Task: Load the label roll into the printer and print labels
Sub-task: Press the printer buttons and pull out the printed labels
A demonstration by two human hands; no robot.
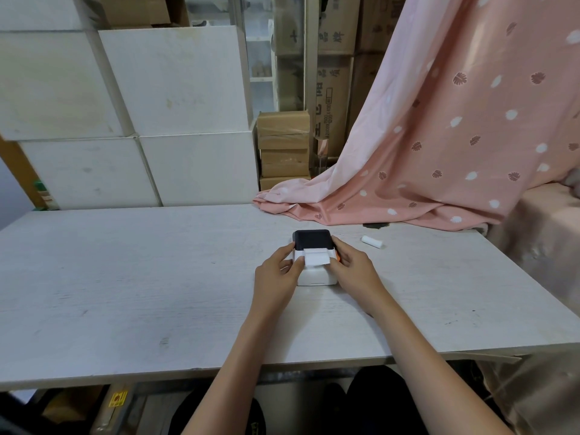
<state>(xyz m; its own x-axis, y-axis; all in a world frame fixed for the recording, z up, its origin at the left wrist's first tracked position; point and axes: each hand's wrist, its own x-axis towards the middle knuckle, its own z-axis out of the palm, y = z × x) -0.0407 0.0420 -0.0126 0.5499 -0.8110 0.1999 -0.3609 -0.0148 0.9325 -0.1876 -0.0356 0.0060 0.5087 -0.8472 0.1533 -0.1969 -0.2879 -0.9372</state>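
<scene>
A small white printer (317,276) with a dark lid (313,239) sits on the white table (157,277), right of centre. A white label strip (316,258) comes out from under the lid and lies over the printer's top. My left hand (277,276) grips the printer's left side, its thumb on the strip's left edge. My right hand (354,265) holds the right side, fingers by an orange part and the strip's right edge. A small white roll (372,241) lies on the table to the right of the printer.
A pink patterned cloth (439,146) drapes onto the table's far right. White foam boxes (131,120) are stacked behind the table, cardboard cartons (284,149) beside them. A dark stain (375,226) marks the table near the cloth.
</scene>
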